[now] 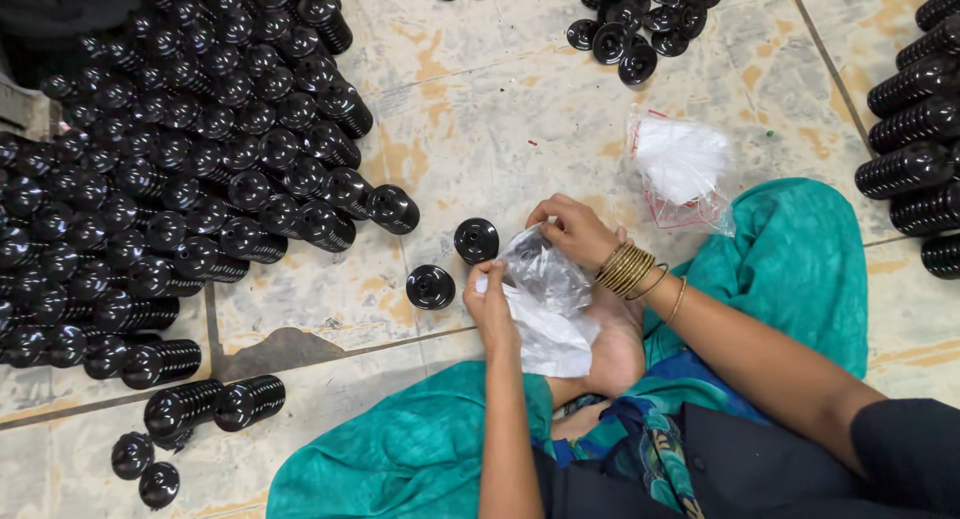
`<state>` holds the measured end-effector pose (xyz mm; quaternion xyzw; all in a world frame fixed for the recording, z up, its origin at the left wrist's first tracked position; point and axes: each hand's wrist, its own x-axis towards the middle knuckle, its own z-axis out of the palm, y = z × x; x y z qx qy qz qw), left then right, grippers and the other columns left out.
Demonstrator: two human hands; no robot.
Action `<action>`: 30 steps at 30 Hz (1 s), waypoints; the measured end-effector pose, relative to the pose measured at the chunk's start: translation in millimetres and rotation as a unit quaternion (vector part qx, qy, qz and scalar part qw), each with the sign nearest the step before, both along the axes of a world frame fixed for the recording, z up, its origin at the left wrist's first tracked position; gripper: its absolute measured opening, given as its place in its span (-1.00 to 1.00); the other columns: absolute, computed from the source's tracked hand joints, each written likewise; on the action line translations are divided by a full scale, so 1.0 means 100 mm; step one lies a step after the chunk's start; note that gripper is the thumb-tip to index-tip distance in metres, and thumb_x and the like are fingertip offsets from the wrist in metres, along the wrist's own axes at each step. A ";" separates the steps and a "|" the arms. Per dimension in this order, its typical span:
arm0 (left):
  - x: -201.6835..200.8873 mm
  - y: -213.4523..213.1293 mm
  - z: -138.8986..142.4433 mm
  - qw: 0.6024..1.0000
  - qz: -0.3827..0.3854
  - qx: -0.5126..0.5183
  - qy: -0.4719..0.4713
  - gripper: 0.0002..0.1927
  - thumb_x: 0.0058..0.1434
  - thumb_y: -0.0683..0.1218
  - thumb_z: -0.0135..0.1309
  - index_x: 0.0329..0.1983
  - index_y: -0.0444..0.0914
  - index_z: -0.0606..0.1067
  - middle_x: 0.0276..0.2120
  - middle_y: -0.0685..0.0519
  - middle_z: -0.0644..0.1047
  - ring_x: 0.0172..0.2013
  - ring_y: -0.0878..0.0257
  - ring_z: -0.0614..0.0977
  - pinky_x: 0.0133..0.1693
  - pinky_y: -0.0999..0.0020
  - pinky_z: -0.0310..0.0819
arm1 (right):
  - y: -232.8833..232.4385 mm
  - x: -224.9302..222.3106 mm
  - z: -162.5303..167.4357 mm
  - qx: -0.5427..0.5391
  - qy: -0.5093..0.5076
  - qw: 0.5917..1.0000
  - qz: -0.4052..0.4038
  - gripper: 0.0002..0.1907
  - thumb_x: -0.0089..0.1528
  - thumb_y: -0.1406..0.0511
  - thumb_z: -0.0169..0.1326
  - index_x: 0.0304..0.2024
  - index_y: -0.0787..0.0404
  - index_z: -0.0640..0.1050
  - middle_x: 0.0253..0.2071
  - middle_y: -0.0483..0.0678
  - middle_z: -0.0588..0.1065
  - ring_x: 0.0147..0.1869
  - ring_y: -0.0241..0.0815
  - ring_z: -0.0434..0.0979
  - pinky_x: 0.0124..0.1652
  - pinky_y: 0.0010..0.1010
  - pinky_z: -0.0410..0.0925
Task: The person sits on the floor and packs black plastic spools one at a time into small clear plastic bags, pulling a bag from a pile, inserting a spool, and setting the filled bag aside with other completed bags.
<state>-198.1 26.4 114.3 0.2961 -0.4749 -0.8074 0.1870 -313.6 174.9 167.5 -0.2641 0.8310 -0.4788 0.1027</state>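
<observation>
Gripping one clear plastic bag (545,279), both hands (left hand (490,304), right hand (575,229)) beside two black discs (476,240).

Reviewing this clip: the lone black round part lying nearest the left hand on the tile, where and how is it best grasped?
Probably by its outer rim, from above. The black round part lies flat, face up, apart from its neighbour, so fingers can pinch opposite edges. The left hand is nearest but, like the right hand, holds the clear plastic bag.
</observation>
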 end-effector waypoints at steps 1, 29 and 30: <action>0.00 -0.02 -0.02 0.999 -0.007 -0.019 -0.027 -0.89 0.24 -0.16 0.18 -0.36 -0.30 0.55 -0.44 0.16 0.51 -0.40 0.41 0.43 -0.31 0.47 0.28 | -0.01 -0.02 -0.03 0.004 -0.034 0.999 0.014 -0.80 0.22 0.45 0.03 -0.13 0.24 0.59 -0.23 -0.03 0.53 -0.23 -0.28 0.56 -0.22 -0.43 0.45; 0.48 -0.22 -0.13 0.960 -0.048 0.250 -0.114 -0.82 0.12 -0.26 0.15 -0.18 -0.29 0.52 -0.36 0.06 0.59 -0.38 0.26 0.65 -0.30 0.38 0.59 | 0.23 0.43 0.61 0.206 0.017 0.978 0.037 -0.61 0.14 0.29 0.08 0.04 -0.04 0.48 -0.22 -0.21 0.53 -0.20 -0.21 0.56 -0.10 -0.17 0.21; 0.50 -0.22 -0.13 0.956 -0.071 0.270 -0.087 -0.81 0.14 -0.23 0.18 -0.17 -0.26 0.52 -0.40 0.06 0.56 -0.46 0.28 0.58 -0.42 0.38 0.51 | 0.23 0.45 0.64 0.239 0.028 0.970 0.046 -0.58 0.11 0.30 0.07 0.04 -0.07 0.49 -0.21 -0.23 0.53 -0.19 -0.22 0.55 -0.10 -0.11 0.17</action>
